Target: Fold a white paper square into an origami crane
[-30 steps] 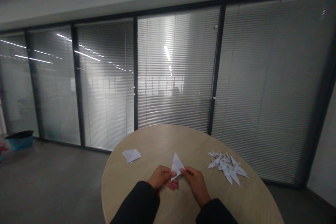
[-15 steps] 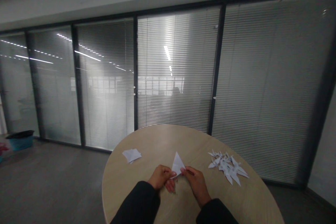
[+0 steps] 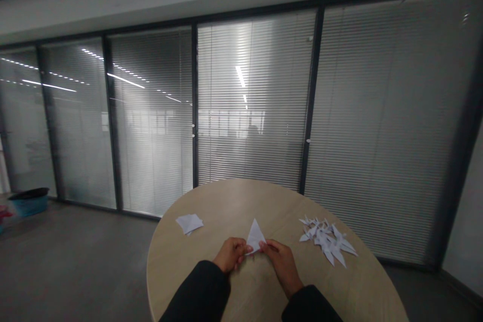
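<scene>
On the round wooden table (image 3: 211, 201), from left to right: a loose folded paper sheet (image 3: 189, 223); my left hand (image 3: 231, 255), left fingers (image 3: 241, 247) pressed together on the lower corner of a white paper triangle (image 3: 255, 236) held between both hands; my right hand (image 3: 282, 266), right fingers (image 3: 272, 246) pinching its right edge; a heap of pointed origami figures (image 3: 326, 240).

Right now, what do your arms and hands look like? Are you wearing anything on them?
My arms are in long black sleeves. The left sleeve and the right sleeve look plain, with no markings I can see, and they end at the wrists. The left hand and the right hand are bare, with no gloves.
</scene>
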Motion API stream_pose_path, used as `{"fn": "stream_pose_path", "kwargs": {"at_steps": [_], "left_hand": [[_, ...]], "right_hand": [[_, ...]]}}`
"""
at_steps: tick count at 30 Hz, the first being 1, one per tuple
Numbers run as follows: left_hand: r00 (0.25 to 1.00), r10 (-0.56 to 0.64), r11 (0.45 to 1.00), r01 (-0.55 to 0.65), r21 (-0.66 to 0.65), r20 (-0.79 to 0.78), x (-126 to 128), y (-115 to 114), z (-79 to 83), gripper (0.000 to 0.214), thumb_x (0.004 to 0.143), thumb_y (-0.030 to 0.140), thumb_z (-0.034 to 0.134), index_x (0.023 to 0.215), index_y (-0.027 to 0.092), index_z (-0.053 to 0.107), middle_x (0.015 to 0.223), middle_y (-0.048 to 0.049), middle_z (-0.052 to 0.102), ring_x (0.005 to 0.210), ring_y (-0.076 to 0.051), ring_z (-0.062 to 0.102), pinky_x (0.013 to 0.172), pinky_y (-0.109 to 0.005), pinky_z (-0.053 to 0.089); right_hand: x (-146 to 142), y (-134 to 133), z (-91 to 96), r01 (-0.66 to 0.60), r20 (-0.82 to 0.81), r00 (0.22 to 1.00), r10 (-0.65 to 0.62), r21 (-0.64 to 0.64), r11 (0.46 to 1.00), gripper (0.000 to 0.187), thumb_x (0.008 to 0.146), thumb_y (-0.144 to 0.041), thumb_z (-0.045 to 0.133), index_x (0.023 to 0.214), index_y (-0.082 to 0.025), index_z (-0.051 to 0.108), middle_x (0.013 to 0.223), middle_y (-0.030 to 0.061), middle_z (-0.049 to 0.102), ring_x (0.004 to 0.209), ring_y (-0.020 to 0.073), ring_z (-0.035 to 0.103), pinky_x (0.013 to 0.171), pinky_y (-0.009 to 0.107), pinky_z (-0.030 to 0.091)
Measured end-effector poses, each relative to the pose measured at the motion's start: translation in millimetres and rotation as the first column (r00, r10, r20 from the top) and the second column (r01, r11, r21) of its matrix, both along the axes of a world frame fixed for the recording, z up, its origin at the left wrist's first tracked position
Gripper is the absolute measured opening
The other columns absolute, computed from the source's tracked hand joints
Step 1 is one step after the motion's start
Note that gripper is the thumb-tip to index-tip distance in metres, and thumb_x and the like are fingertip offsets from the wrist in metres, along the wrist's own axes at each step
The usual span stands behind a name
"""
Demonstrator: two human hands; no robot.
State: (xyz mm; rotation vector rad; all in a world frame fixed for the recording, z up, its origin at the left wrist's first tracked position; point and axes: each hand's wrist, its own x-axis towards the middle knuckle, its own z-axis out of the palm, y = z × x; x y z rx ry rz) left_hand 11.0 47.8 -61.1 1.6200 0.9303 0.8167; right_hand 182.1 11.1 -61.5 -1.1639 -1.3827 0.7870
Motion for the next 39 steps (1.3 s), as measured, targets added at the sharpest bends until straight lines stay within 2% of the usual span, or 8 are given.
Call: {"fn": "stream_pose_path", "kwargs": {"at_steps": [8,14,18,23,26,32,39], "left_hand": [[0.999,0.033,0.999,-0.033,0.027,-0.006,0.5,0.6,-1.6,0.052,0.060,0.069,0.057,0.055,0.018,0.046,0.038,0.0094,0.037,0.030,-0.005,0.031,0.037,-0.021,0.020],[0.993,-0.009,1.000,0.009,-0.001,0.114,2.4,3.0,-6.1,0.058,0.057,0.074,0.056,0.061,0.016,0.050,0.047,0.0027,0.053,0.039,-0.011,0.051,0.043,-0.024,0.038],[0.987,0.004,1.000,-0.005,0.005,0.163,4.0,6.2,-9.1,0.058,0.056,0.071,0.061,0.066,0.015,0.054,0.055,-0.0002,0.058,0.049,-0.013,0.057,0.049,-0.025,0.043],[0.990,0.046,0.998,-0.052,0.043,0.130,3.2,10.3,-11.9,0.056,0.060,0.070,0.058,0.069,0.015,0.055,0.051,0.0029,0.052,0.042,-0.011,0.048,0.045,-0.025,0.040],[0.992,0.098,0.991,-0.104,0.080,0.073,1.4,10.8,-10.8,0.054,0.064,0.069,0.054,0.069,0.015,0.055,0.046,0.0064,0.043,0.040,-0.009,0.040,0.043,-0.023,0.033],[0.990,0.132,0.946,-0.139,0.293,0.045,-1.4,8.9,-3.7,0.046,0.071,0.060,0.053,0.063,0.014,0.058,0.054,0.0033,0.044,0.056,-0.012,0.041,0.055,-0.024,0.030],[0.989,0.145,0.943,-0.130,0.306,-0.028,-1.6,4.7,-1.6,0.047,0.076,0.059,0.048,0.065,0.014,0.059,0.053,0.0036,0.042,0.055,-0.012,0.038,0.054,-0.024,0.028]], "right_hand": [[-0.6,-1.9,1.4,0.008,0.011,1.000,-0.008,-0.002,1.000,0.045,0.068,-0.060,0.061,0.067,-0.015,0.067,0.067,0.0054,0.070,0.071,0.0252,0.064,0.066,0.029,0.045],[1.3,-1.0,0.3,0.012,-0.010,1.000,-0.013,-0.005,1.000,0.047,0.068,-0.062,0.059,0.068,-0.015,0.067,0.069,0.0063,0.071,0.073,0.0264,0.065,0.067,0.030,0.047],[0.0,-1.8,2.0,0.011,-0.044,0.999,-0.012,-0.035,0.999,0.047,0.064,-0.061,0.064,0.071,-0.015,0.067,0.070,0.0076,0.072,0.074,0.0282,0.066,0.068,0.032,0.047],[-4.8,-4.9,7.9,-0.068,-0.150,0.987,0.057,-0.069,0.995,0.044,0.059,-0.055,0.070,0.077,-0.015,0.067,0.077,0.0095,0.073,0.077,0.0294,0.067,0.070,0.034,0.049],[-6.6,-6.5,9.9,-0.083,-0.142,0.987,0.069,-0.093,0.992,0.044,0.057,-0.054,0.071,0.075,-0.015,0.066,0.073,0.0090,0.073,0.074,0.0290,0.067,0.068,0.034,0.049],[-7.0,-5.8,7.6,-0.123,-0.150,0.983,0.107,-0.103,0.987,0.041,0.056,-0.053,0.072,0.072,-0.015,0.065,0.071,0.0077,0.073,0.072,0.0275,0.067,0.066,0.033,0.049],[-4.5,-1.7,1.8,-0.125,-0.100,0.988,0.117,-0.072,0.990,0.040,0.059,-0.053,0.070,0.073,-0.015,0.066,0.071,0.0073,0.072,0.072,0.0265,0.066,0.066,0.032,0.048]]}}
